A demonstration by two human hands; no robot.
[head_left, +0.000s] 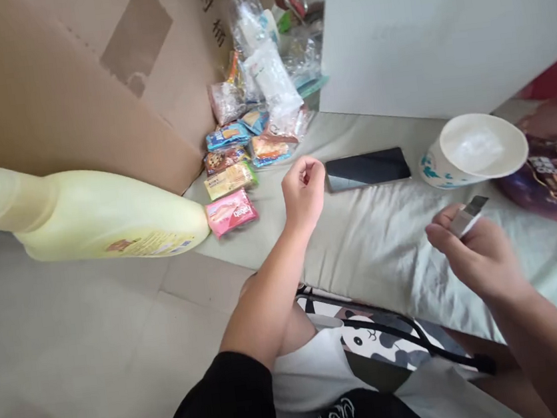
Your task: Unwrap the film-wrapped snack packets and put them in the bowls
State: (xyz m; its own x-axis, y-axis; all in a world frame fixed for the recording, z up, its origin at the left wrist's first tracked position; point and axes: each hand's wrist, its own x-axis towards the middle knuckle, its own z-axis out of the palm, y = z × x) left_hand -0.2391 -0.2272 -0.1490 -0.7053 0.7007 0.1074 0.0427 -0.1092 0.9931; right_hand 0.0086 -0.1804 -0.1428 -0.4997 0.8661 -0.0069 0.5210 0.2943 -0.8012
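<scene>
My left hand (305, 191) is curled into a loose fist over the pale green cloth, just left of a black smartphone (368, 169). Whether anything sits inside its fingers is hidden. On the right side, my right hand (482, 254) grips what looks like a small box cutter (466, 218), white with a short grey blade pointing up and away. Beyond that hand stands a paper cup (483, 145) with something white and translucent inside. Left of my left hand lie a pink wafer packet (231, 212), a yellow packet (231, 179) and several other wrapped snacks.
A pale yellow bottle (118, 214) lies at the left against a cardboard box (66, 72). Clear plastic wrappers (274, 82) pile up at the back. A white box (444, 29) stands behind the phone, and a purple snack bag (551, 178) sits at the far right.
</scene>
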